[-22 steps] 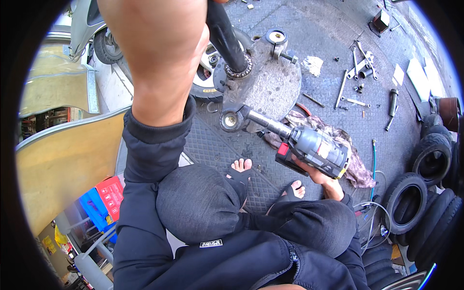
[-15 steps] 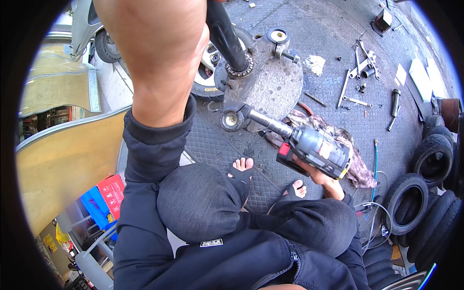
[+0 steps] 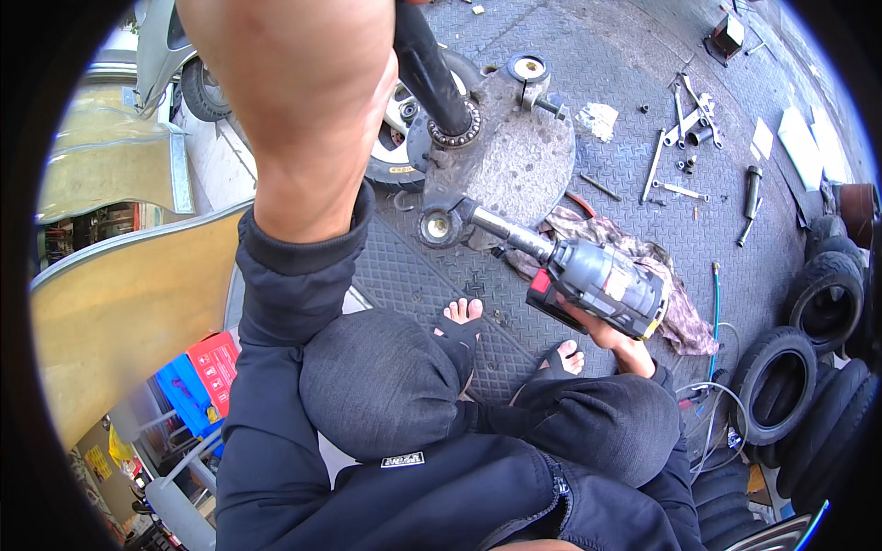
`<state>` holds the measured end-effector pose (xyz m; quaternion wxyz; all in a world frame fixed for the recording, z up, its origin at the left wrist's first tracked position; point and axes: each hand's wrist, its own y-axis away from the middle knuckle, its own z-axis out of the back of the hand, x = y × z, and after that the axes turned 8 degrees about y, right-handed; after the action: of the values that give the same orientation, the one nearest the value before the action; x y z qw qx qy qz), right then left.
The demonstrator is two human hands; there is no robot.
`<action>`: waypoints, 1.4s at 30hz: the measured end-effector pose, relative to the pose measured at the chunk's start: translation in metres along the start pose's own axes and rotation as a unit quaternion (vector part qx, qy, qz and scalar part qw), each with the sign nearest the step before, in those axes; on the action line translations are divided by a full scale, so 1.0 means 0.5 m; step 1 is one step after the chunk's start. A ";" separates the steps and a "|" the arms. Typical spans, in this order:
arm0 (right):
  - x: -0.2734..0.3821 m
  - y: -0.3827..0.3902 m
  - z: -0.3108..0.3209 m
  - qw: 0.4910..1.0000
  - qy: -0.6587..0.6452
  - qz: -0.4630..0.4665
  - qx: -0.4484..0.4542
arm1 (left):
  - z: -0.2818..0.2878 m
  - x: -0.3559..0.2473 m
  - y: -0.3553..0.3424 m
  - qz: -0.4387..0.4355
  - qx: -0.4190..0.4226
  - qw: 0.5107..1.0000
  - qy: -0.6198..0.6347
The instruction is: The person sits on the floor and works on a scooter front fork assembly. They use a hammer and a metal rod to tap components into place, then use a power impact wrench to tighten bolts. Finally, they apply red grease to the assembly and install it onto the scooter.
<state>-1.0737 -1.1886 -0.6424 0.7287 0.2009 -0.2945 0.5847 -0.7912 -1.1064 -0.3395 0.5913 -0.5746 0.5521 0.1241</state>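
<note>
Close to the camera, my left hand point(image 3: 294, 101) reaches up past the upper edge. Its fingers are mostly cut off, but a bit of skin shows wrapped at the top of a black steering stem point(image 3: 424, 78). The stem stands tilted in a grey metal fork clamp point(image 3: 503, 170) with a ring of bearing balls at its base. My right hand point(image 3: 602, 329) is closed around the handle of a cordless impact wrench point(image 3: 606, 280) with a red and black battery. The wrench's long socket point(image 3: 510, 231) points at the clamp's near round eye point(image 3: 439, 227) and meets the bolt end beside it.
Wrenches point(image 3: 684, 119) and sockets lie on the patterned metal floor at right. A camouflage cloth point(image 3: 684, 321) is beneath the impact wrench. Loose tyres point(image 3: 776, 386) are stacked at far right. Behind the clamp lies a wheel point(image 3: 395, 170). Yellowish panels point(image 3: 138, 294) and a red box point(image 3: 213, 372) are left.
Almost nothing differs. The impact wrench and both hands keep the same places, with only a very slight shift of the view.
</note>
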 end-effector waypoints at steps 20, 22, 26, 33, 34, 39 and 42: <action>-0.074 0.077 0.015 0.992 0.060 -0.019 -0.107 | 0.074 0.038 -0.024 0.008 0.079 0.994 0.073; -0.059 0.051 0.055 0.976 -0.110 -0.172 -0.080 | 0.085 0.043 -0.029 0.014 0.056 0.995 0.085; -0.052 -0.045 0.115 0.923 -0.296 -0.232 -0.080 | 0.087 0.047 -0.030 0.019 0.048 0.996 0.078; -0.052 -0.139 0.128 0.889 -0.383 -0.241 -0.067 | 0.078 0.043 -0.022 0.021 0.088 0.992 0.091; -0.060 -0.143 0.135 0.891 -0.394 -0.218 -0.052 | 0.081 0.042 -0.025 0.022 0.093 0.991 0.092; -0.110 -0.177 0.146 0.894 -0.374 -0.248 -0.014 | 0.100 0.039 -0.052 0.046 0.126 0.986 0.100; -0.125 -0.193 0.152 0.962 -0.241 -0.123 -0.029 | 0.106 0.042 -0.055 0.043 0.121 0.987 0.095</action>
<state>-1.0039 -1.3055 -0.6224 0.7081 0.3494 -0.4511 0.4159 -0.7350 -1.0822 -0.3556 0.5958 -0.4834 0.6408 0.0264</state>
